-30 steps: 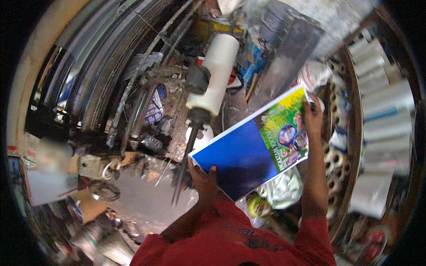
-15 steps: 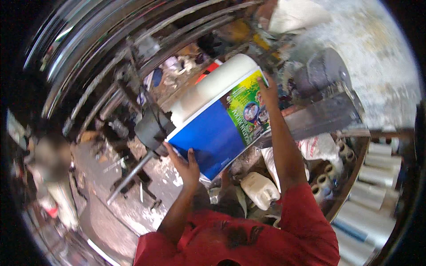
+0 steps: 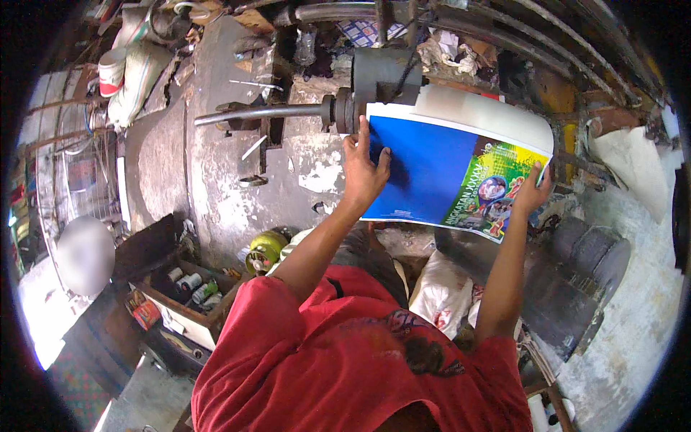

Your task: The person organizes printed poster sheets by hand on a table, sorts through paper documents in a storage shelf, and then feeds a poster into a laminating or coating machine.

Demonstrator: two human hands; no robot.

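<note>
A printed paper sheet (image 3: 425, 165), mostly blue with a green and yellow picture panel on its right, lies against a pale white roller (image 3: 482, 115). My left hand (image 3: 366, 171) is at the sheet's left edge, index finger stretched along it and thumb on the blue face. At the other end my right hand (image 3: 533, 191) grips the right edge, its thumb in front and the other fingers mostly hidden. Just beyond my left hand are a dark grey drum (image 3: 381, 75) and a metal shaft (image 3: 266, 115) sticking out to the left.
Metal rails (image 3: 533, 32) run across the far side. A green gas cylinder (image 3: 265, 250) and a wooden box of cans (image 3: 191, 291) stand at the near left. White sacks (image 3: 443, 288) lie below the sheet, and dark machine rollers (image 3: 586, 252) are at the right.
My view has swung round, so the sheet and roller now slope down to the right rather than up. Both hands remain at the sheet's two side edges.
</note>
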